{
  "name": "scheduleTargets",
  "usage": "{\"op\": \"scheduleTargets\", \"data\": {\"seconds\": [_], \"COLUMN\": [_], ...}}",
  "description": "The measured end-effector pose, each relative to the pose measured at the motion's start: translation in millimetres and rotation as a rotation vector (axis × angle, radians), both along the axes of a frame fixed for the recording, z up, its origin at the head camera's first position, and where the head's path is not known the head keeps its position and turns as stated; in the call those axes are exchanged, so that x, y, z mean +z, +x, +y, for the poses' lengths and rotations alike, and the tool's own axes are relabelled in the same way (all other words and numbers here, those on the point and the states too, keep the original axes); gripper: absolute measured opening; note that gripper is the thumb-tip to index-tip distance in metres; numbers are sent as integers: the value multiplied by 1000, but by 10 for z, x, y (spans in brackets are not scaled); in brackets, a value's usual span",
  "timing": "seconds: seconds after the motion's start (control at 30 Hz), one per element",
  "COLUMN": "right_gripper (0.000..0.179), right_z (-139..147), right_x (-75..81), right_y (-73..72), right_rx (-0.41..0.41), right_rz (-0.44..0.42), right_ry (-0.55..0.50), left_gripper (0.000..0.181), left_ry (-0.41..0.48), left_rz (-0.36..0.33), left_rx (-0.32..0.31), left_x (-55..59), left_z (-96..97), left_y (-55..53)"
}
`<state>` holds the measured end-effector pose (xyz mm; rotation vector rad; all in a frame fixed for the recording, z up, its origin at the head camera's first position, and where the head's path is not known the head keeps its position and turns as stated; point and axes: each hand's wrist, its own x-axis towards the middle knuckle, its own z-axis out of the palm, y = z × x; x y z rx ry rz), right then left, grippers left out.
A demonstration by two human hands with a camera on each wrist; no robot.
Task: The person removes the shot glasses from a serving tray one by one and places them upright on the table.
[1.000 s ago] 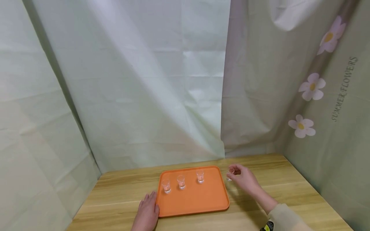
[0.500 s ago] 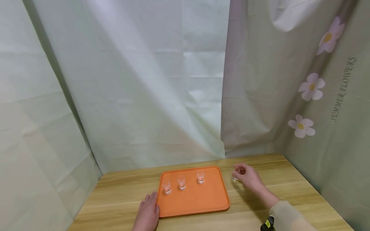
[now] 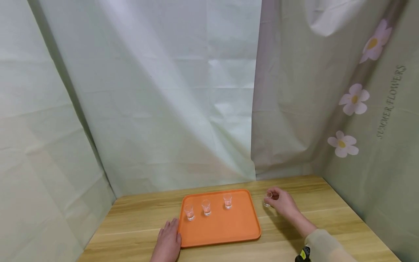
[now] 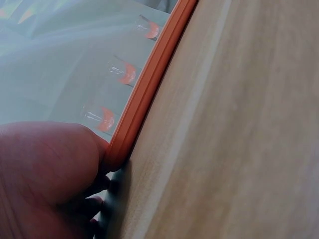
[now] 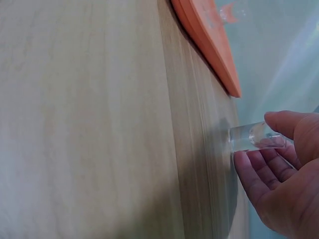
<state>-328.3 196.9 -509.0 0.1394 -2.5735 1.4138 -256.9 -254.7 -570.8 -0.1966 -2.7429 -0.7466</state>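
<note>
Right hand [image 3: 284, 205] pinches glass [image 5: 244, 138], tray [image 3: 226, 229] to its left; left hand [image 3: 167, 240], fingers straight, touches tray; uneven release could tip glass.

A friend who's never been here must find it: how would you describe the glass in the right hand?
On the wooden table lies an orange tray. To its right, the right hand holds a small clear glass. The three other glasses stand on the tray; this one alone is off it.
</note>
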Motion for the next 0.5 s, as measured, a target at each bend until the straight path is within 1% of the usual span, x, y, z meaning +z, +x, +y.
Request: {"op": "scheduleTargets", "data": {"seconds": [0.2,0.33,0.5], "right_gripper": [38,39,40], "right_z": [-17,-19,-21], "right_x": [-26,-48,-54], "right_y": [2,7,8], "right_rx": [1,2,6], "right_rz": [-5,-8,-4], "right_ry": [-6,-9,-9], "left_gripper": [50,50,49], "left_ry": [-23,-17,2], "left_rz": [-16,-23,-43], "left_rx": [-3,-9,0], "left_x": [6,-2,12], "left_z": [-24,-26,-5], "left_y": [-22,-29,-4]}}
